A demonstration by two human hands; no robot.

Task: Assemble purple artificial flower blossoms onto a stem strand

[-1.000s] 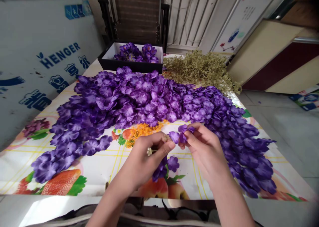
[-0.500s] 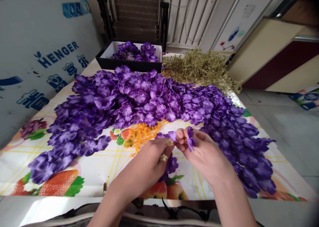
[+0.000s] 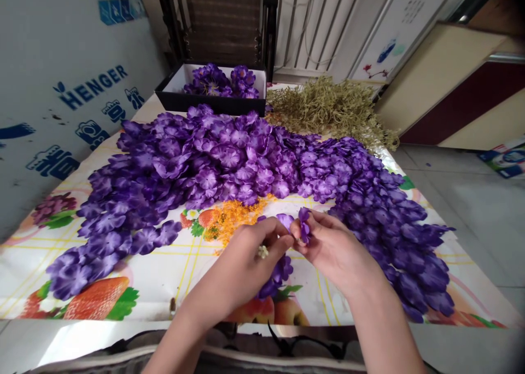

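- Right hand [image 3: 336, 256]: fingers [image 3: 324, 221] pressed together, pinching a purple fabric blossom [image 3: 304, 225]. Blossom upright, long axis pointing away from the person, base hidden.
- Left hand [image 3: 240, 270]: fingers [image 3: 270, 233] curled; cream flower bud [image 3: 263, 251] at them, stem hidden, grip unclear.
- Below hands: loose blossoms [image 3: 276, 278] on fruit-print cloth [image 3: 33, 253].

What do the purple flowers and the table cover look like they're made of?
The purple flowers look like thin dyed fabric, probably polyester, with a soft sheen and flat, crisp petals, though the exact fibre can't be told. The table cover looks like printed plastic or oilcloth, smooth and slightly glossy.
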